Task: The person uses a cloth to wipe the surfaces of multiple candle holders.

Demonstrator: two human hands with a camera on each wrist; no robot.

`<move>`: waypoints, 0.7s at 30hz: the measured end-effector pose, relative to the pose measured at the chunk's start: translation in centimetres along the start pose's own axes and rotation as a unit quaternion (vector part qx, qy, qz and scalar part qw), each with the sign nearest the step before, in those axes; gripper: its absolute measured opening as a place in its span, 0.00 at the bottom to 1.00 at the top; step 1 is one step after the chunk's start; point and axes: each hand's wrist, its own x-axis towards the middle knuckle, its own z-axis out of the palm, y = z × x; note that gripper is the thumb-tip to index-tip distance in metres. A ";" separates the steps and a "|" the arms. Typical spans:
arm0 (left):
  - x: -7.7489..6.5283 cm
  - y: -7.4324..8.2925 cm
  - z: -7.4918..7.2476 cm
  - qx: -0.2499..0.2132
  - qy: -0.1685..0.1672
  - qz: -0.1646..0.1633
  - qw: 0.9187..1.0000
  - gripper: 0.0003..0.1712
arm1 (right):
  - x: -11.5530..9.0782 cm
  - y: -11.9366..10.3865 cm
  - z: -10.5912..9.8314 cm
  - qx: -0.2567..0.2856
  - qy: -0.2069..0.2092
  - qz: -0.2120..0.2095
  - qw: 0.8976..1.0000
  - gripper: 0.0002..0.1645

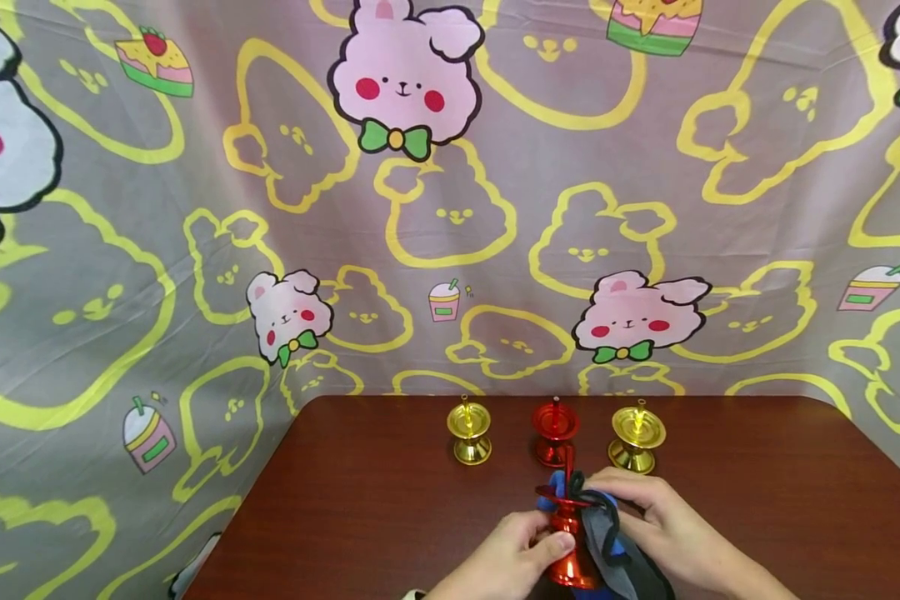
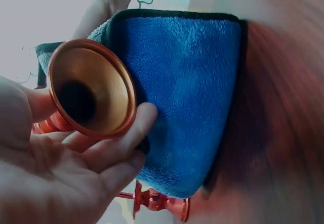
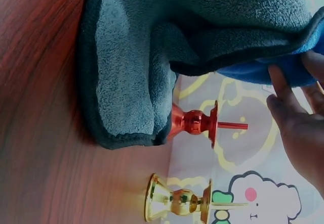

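My left hand (image 1: 513,554) grips a shiny red metal candle holder (image 1: 572,573) around its waist, thumb in front. Its spike points up, and its hollow, golden-looking base opening (image 2: 111,85) faces the left wrist camera. A two-sided cloth (image 1: 621,558), grey and blue with a black border, drapes against the holder's right side and wraps over part of its dish. With its fingers on the cloth near the dish, my right hand (image 1: 667,525) holds it there. In the right wrist view, the grey side (image 3: 124,82) hangs down and partly hides what lies behind.
Behind the hands, another red candle holder (image 1: 556,421) stands upright between a gold holder (image 1: 470,425) on its left and a second gold holder (image 1: 637,429) on its right. The brown wooden table (image 1: 345,492) ends at a patterned fabric backdrop (image 1: 495,292).
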 end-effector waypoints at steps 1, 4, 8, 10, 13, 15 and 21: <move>0.0 0.0 0.0 0.019 0.008 0.001 1.000 0.12 | 0.0 0.1 0.1 -0.006 0.006 -0.008 1.000 0.19; 0.2 -0.1 0.1 0.079 0.031 0.012 0.996 0.12 | 0.2 0.4 0.5 -0.017 0.022 -0.040 0.999 0.23; 0.4 -0.2 0.3 0.156 0.064 0.000 0.986 0.12 | 0.6 0.6 1.3 -0.047 0.044 -0.066 0.996 0.29; 0.5 -0.2 0.3 0.189 0.076 -0.013 0.979 0.13 | 0.7 0.4 1.7 -0.104 0.061 -0.079 0.990 0.32; 0.7 -0.2 0.5 0.275 0.091 -0.022 0.957 0.14 | 0.9 -0.3 2.4 -0.210 0.079 -0.074 0.972 0.32; 0.8 -0.4 0.7 0.356 0.109 -0.007 0.928 0.14 | 1.1 -0.7 2.8 -0.280 0.090 -0.075 0.953 0.31; 1.1 -1.1 1.5 0.550 0.182 0.101 0.809 0.12 | 1.4 -1.4 3.9 -0.362 0.117 -0.071 0.922 0.24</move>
